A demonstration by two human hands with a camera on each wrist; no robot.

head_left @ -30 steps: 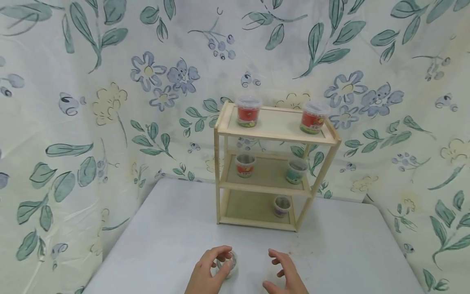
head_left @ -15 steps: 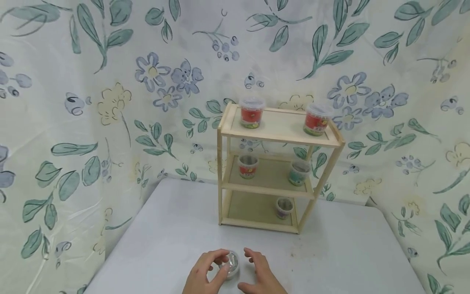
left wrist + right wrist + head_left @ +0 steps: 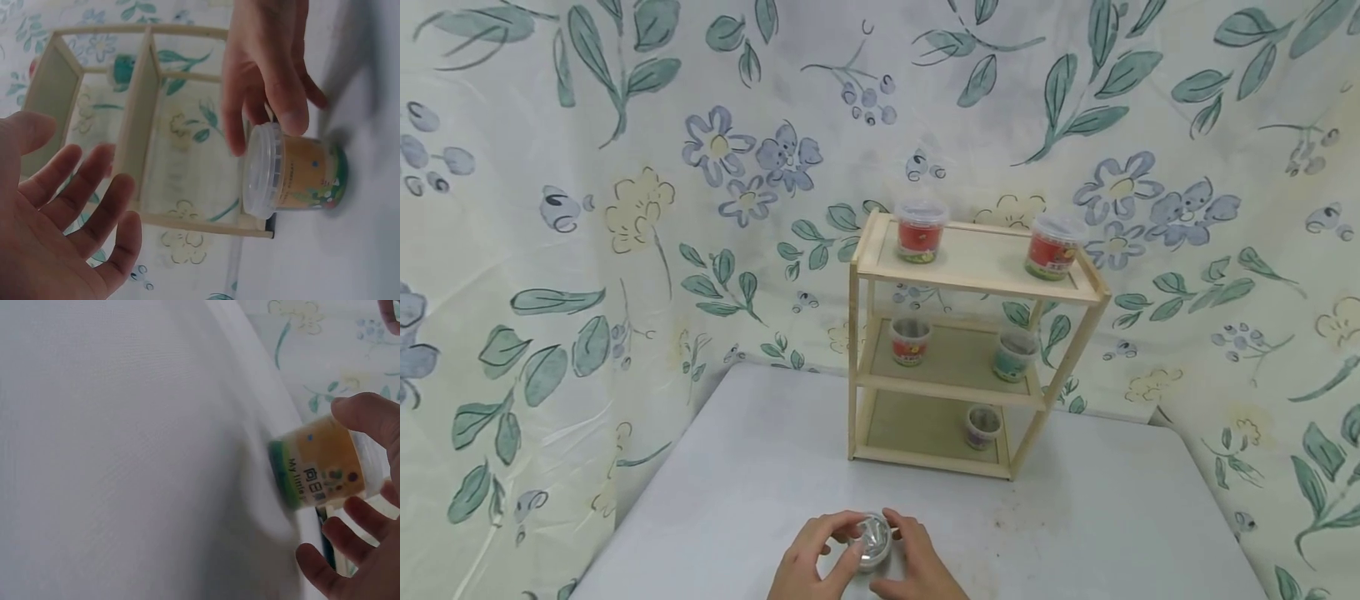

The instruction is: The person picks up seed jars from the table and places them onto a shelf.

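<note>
A small lidded plastic tub (image 3: 875, 542) with a silvery top stands on the table between my two hands. Its orange label and green base show in the left wrist view, where the tub (image 3: 309, 172) has a clear lid. My left hand (image 3: 812, 558) is at its left, fingers bent loosely and spread apart. From the right, my right hand (image 3: 919, 560) reaches round the tub, its fingertips right at the rim. In the right wrist view the thumb of the right hand (image 3: 378, 565) overlaps the tub, and the other fingers are spread apart.
Behind stands a three-tier wooden shelf (image 3: 951, 387). Two red lidded tubs, one being the left tub (image 3: 919, 237), are on top. A red cup (image 3: 910, 343) and a teal cup (image 3: 1011, 360) stand mid-level, a purple cup (image 3: 982, 429) below. Floral cloth (image 3: 715, 275) surrounds the white table (image 3: 760, 467).
My right hand has moved left from the table's middle to the tub's right side. The left hand stays beside the tub. The head view has shifted slightly.
</note>
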